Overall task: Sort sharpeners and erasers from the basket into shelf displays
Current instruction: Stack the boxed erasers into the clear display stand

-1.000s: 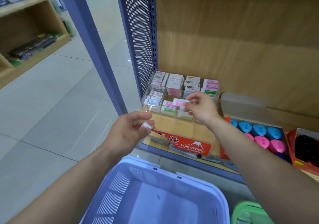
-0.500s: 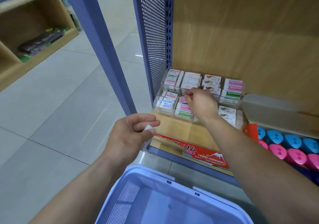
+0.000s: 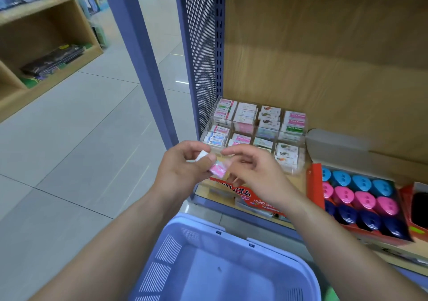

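A small pink eraser (image 3: 219, 169) is held in mid-air just in front of the clear eraser display (image 3: 301, 159) on the shelf and above the purple basket (image 3: 196, 222), probably so it can be passed across and slotted into a compartment. The left hand (image 3: 183, 171) grips it, with a white eraser (image 3: 201, 156) pinched under the thumb. The right hand (image 3: 257, 173) curls its fingers towards the pink eraser's far end, but whether it has a grip cannot be told.
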`<act>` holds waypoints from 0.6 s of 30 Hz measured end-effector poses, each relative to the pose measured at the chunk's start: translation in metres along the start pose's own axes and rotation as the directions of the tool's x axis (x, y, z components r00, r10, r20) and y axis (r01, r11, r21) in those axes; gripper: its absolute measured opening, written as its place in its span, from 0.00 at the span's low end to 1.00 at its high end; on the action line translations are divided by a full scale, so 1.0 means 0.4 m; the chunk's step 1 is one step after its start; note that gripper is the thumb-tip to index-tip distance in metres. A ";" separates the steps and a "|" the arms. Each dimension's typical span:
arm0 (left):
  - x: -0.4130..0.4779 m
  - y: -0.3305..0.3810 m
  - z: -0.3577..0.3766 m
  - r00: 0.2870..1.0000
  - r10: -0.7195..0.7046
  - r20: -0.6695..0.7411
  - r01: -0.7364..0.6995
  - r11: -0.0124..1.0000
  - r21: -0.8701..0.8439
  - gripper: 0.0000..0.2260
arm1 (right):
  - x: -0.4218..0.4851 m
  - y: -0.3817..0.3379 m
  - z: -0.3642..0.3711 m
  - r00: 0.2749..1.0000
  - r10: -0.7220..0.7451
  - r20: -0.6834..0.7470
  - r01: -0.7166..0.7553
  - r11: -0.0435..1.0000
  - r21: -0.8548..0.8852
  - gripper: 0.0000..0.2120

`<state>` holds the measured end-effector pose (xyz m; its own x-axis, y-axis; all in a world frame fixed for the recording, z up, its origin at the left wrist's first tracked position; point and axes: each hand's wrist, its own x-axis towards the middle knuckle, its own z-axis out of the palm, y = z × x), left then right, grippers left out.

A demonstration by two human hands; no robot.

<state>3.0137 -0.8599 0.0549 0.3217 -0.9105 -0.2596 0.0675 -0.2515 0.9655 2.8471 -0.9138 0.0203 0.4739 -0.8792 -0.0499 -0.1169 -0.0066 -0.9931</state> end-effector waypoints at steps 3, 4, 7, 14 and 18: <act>-0.020 0.013 0.007 0.999 -0.001 0.043 0.003 0.999 -0.053 0.04 | -0.032 -0.030 0.015 1.000 0.015 -0.007 -0.015 0.995 0.103 0.10; -0.026 0.018 0.006 0.999 0.001 0.050 0.003 0.998 -0.065 0.04 | -0.038 -0.036 0.012 0.999 0.022 -0.025 -0.019 0.992 0.124 0.09; -0.042 0.025 -0.001 0.997 0.001 0.077 0.002 0.999 -0.045 0.04 | -0.053 -0.044 -0.006 0.997 0.041 -0.065 -0.032 0.989 0.146 0.07; -0.032 -0.007 -0.035 0.983 0.167 0.079 -0.180 0.769 0.614 0.09 | -0.017 0.029 -0.079 0.958 0.175 -0.225 -0.174 0.984 0.024 0.07; -0.018 -0.017 -0.057 0.974 0.180 0.134 -0.211 0.536 0.818 0.16 | 0.108 0.103 -0.134 0.904 0.169 -0.394 -0.249 0.955 -0.162 0.07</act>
<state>3.0324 -0.8440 0.0507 0.1992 -0.9765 -0.0818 -0.8040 -0.2106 0.5561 2.8162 -0.9777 -0.0170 0.0648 -0.9831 -0.1713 -0.3711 0.1356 -0.9186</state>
